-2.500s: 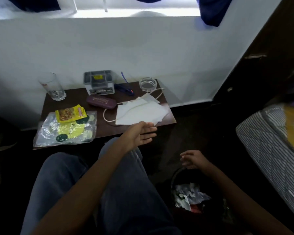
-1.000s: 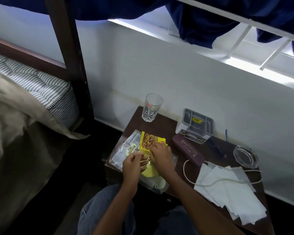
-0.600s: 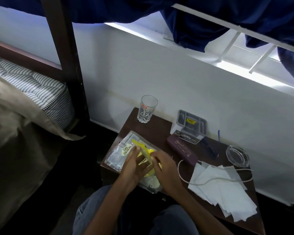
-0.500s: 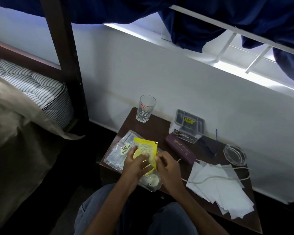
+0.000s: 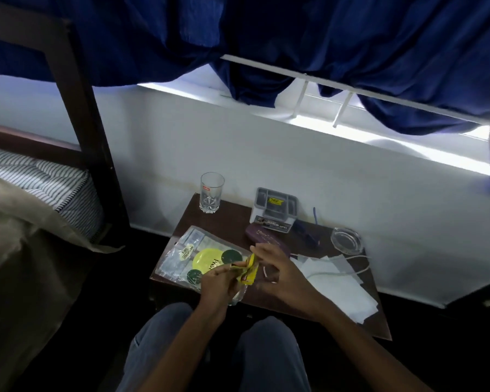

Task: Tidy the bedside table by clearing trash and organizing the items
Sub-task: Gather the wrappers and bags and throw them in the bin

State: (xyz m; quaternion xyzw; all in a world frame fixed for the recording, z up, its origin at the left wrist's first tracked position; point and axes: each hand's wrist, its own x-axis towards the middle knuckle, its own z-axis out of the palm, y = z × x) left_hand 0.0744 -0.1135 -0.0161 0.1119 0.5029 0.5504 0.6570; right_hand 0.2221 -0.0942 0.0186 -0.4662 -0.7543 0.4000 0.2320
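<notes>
A small yellow snack wrapper (image 5: 249,271) is crumpled between both my hands above the front of the brown bedside table (image 5: 232,219). My left hand (image 5: 219,281) pinches its left end. My right hand (image 5: 277,271) curls round its right side. Under them a clear plastic bag (image 5: 193,254) with yellow and green print lies flat on the table. White tissues (image 5: 340,287) and a white cord (image 5: 357,267) lie at the table's right.
On the table stand a drinking glass (image 5: 211,192), a grey organizer tray (image 5: 275,205), a purple case (image 5: 266,239), a blue pen (image 5: 315,215) and a glass ashtray (image 5: 347,240). A striped mattress (image 5: 48,182) and dark bedpost (image 5: 88,131) are at left.
Both hands lifted the yellow wrapper off the clear bag and crumpled it between them. Before that my view swung left from the trash bin to the table.
</notes>
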